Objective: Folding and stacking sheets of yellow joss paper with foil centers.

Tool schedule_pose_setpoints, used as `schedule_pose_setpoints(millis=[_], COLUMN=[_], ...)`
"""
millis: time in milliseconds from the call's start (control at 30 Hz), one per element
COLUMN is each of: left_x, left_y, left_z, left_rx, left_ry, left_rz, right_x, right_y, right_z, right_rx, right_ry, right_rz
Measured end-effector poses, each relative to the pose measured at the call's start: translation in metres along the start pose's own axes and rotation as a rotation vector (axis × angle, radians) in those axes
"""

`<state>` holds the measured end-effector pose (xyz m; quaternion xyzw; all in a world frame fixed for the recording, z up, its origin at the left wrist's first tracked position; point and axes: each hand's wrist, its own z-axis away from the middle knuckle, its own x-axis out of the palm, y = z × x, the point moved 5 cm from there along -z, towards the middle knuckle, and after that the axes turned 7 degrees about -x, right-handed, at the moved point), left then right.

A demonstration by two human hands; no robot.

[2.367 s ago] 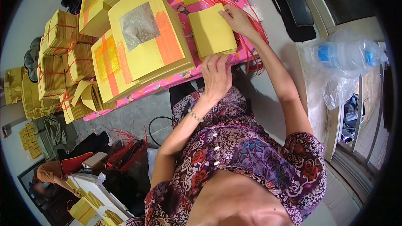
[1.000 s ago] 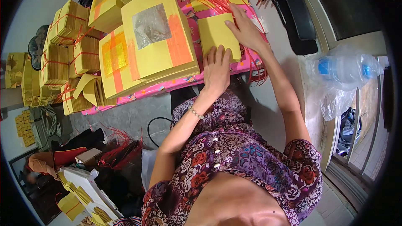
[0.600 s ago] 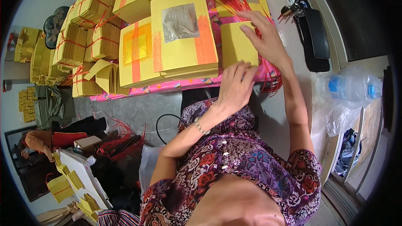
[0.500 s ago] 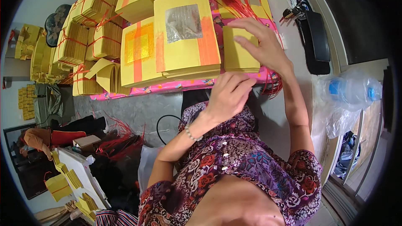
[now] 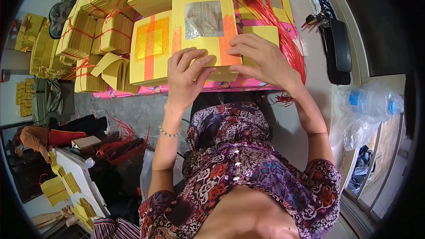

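A stack of yellow paper [image 5: 197,46] with a silver square and orange bands on its top sheet lies in front of me. My left hand [image 5: 186,73] bends over its near edge, fingers on top and thumb at the front. At its near right corner, my right hand [image 5: 263,62] grips with the fingertips on the orange band and the thumb low by the edge. Just right of it sits a smaller plain yellow stack [image 5: 261,31], partly hidden by my right hand. Left of it is a stack with a gold square [image 5: 150,42].
Bundles tied with red string [image 5: 77,35] are piled at the left. Loose red strings [image 5: 283,40] trail over the pink patterned table cover [image 5: 155,90]. At the lower left, another person [image 5: 35,144] is beside a white table with yellow paper. A wrapped plastic bottle [image 5: 372,99] is at right.
My right hand has moved left from the plain stack to the silver-square stack's corner. My left hand has gone left and forward onto its near edge. The view has shifted slightly.
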<state>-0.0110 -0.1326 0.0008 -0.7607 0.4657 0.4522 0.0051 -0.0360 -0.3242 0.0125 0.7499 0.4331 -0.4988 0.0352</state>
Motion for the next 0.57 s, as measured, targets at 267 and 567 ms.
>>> schedule_pose_setpoints(millis=[267,567], left_x=[-0.006,-0.008], left_y=[0.000,0.002], left_z=[-0.009,-0.014], left_rx=[-0.010,-0.115], left_ry=[-0.055,-0.110], left_rz=[0.093,0.075], right_x=[-0.003,0.002], right_y=[0.004,0.018], right_z=[-0.005,-0.011], right_rx=[0.103,0.252], right_ry=[0.040,0.085], right_rz=[-0.151,-0.365])
